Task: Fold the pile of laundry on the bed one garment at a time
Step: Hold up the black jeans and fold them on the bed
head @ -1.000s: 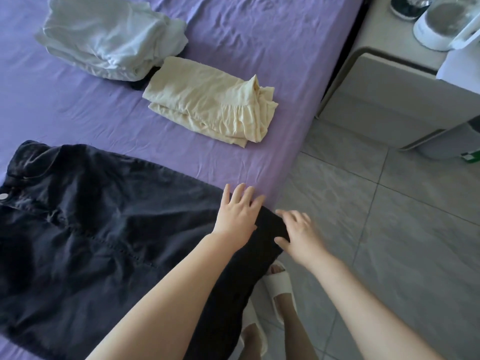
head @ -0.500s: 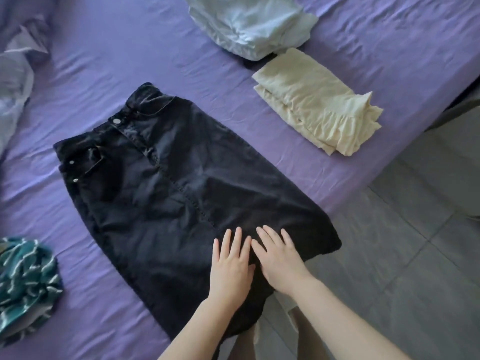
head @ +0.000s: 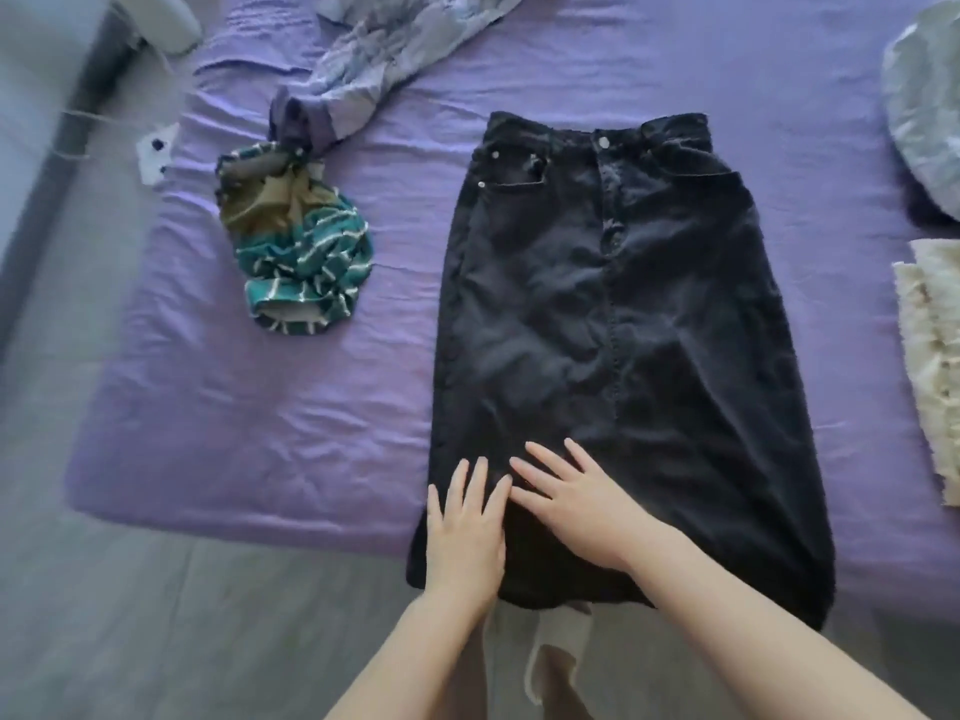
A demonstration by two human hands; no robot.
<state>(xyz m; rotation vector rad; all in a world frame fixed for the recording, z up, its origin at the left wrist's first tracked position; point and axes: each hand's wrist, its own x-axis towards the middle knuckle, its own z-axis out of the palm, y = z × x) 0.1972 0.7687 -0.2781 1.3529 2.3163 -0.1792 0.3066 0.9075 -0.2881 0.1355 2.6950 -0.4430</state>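
Note:
A long black denim skirt (head: 613,324) lies flat on the purple bed sheet (head: 260,407), waistband at the far side, hem hanging over the near edge. My left hand (head: 467,527) rests flat on the skirt's lower left corner, fingers straight. My right hand (head: 582,506) lies flat beside it on the hem area, fingers spread and pointing left. A crumpled teal striped garment (head: 301,257) sits to the left of the skirt. A rumpled blue-grey patterned garment (head: 384,54) lies beyond it at the far side.
A folded cream garment (head: 930,366) and a pale blue folded garment (head: 924,106) lie at the right edge. Grey floor (head: 182,615) runs along the near bed edge. A small white tag-like item (head: 156,153) lies at the bed's left edge.
The view has swung left, bringing the unfolded garments into sight. Both hands have slid toward the skirt's lower left corner and still lie flat on it.

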